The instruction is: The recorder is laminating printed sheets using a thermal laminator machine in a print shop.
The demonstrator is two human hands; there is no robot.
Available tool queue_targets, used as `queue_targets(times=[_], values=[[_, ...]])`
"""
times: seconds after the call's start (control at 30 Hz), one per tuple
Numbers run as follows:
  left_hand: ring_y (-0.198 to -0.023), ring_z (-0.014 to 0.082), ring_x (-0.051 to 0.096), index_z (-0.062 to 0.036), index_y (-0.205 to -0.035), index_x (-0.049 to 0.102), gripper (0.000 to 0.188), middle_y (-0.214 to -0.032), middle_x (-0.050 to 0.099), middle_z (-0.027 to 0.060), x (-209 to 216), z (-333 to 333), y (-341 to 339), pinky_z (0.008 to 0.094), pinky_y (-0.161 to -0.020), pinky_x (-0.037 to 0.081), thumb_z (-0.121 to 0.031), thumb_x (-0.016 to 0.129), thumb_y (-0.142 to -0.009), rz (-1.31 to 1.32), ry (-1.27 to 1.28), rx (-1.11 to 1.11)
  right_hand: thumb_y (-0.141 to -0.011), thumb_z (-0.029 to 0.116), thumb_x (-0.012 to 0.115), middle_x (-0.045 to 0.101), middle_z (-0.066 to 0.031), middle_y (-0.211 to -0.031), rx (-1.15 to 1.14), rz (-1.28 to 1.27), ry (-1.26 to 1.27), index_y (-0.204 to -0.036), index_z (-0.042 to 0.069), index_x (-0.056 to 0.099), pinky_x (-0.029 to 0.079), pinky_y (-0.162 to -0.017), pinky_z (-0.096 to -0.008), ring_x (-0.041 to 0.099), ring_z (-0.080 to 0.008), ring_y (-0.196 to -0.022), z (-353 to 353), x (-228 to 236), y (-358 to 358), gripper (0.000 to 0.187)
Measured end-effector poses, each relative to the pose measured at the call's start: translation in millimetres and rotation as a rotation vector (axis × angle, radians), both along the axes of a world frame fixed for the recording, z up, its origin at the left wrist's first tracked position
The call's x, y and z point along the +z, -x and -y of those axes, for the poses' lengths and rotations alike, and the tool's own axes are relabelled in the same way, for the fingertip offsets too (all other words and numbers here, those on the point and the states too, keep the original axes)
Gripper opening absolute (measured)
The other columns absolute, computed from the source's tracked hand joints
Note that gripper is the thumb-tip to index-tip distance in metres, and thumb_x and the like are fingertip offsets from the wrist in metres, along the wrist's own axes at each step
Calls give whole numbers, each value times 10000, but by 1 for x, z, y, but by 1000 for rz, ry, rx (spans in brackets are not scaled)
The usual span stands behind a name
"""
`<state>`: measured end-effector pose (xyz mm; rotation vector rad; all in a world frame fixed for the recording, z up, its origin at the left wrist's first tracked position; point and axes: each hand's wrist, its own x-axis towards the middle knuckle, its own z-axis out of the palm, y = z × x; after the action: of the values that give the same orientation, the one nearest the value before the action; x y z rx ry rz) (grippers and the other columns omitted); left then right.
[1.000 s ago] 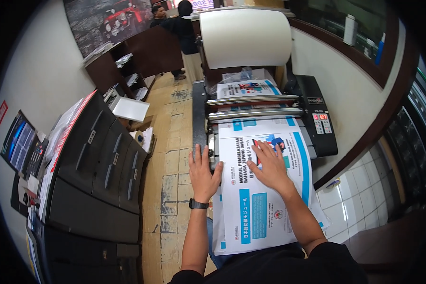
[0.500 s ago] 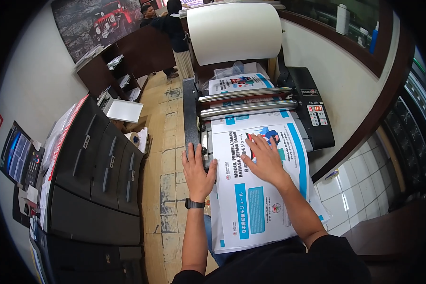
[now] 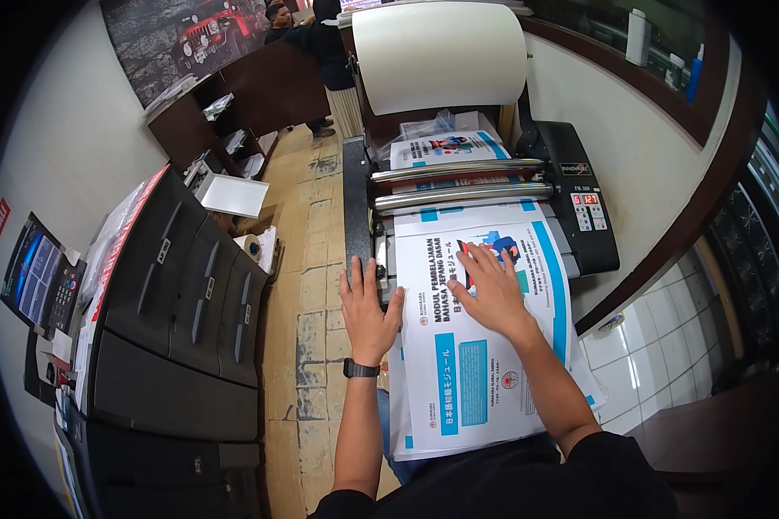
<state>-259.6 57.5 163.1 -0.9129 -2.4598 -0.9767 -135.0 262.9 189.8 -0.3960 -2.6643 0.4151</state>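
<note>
Pressing flat, we spread our left hand over the near left edge of the printed sheet, fingers open, gripping nothing. Our right hand lies open mid-sheet. Farther, the sheet enters the laminator rollers, beneath the white film roll.

Since a second ago, my view has tipped up and forward, so the big white film roll on top of the black laminating machine sits fuller in frame. My left hand has crept forward along the left edge of the white and blue printed poster sheet, and my right hand, flat on the print, has moved towards the two silver rollers. The sheet's leading edge has gone a little further under them.
</note>
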Motion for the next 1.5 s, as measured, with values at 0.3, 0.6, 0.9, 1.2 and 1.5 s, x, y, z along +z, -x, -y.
queue_targets(times=[0.3, 0.6, 0.9, 1.2, 1.5], values=[[-1493, 456, 213, -100, -1534, 412, 698, -1649, 264, 173, -1, -1, 1, 571, -1173, 274, -365, 664, -939, -14, -15, -4, -1001, 473, 523, 434, -176, -1554, 2, 15, -7, -1458, 64, 515, 133, -1225, -586, 324, -335, -1495, 0, 1, 0, 614], [-1494, 451, 212, -100, -1536, 411, 702, -1650, 259, 175, -1, -1, 1, 572, -1170, 276, -365, 666, -938, -4, -6, -4, -1003, 476, 514, 426, -176, -1559, 6, 34, -10, -1468, 72, 505, 134, -1226, -583, 323, -339, -1493, -1, 4, 0, 616], [-1496, 446, 212, -104, -1536, 412, 705, -1654, 255, 160, -1, 1, 1, 580, -1160, 284, -372, 666, -936, -7, -2, 0, -1006, 475, 506, 411, -174, -1567, 8, 65, -20, -1483, 86, 484, 126, -1230, -576, 311, -340, -1499, -4, 3, 3, 616], [-1496, 446, 213, -116, -1538, 412, 693, -1654, 259, 155, 0, 1, 1, 583, -1158, 284, -379, 653, -944, 1, -17, -5, -1003, 478, 508, 405, -172, -1572, 5, 77, -9, -1487, 90, 480, 128, -1232, -574, 301, -343, -1503, -6, 8, 5, 621], [-1494, 451, 210, -112, -1535, 415, 686, -1653, 258, 157, 0, 1, 1, 585, -1162, 281, -394, 643, -953, 10, -13, -5, -1004, 488, 506, 407, -170, -1570, 9, 99, -8, -1501, 96, 467, 127, -1237, -563, 294, -338, -1508, -11, 8, 9, 634]])
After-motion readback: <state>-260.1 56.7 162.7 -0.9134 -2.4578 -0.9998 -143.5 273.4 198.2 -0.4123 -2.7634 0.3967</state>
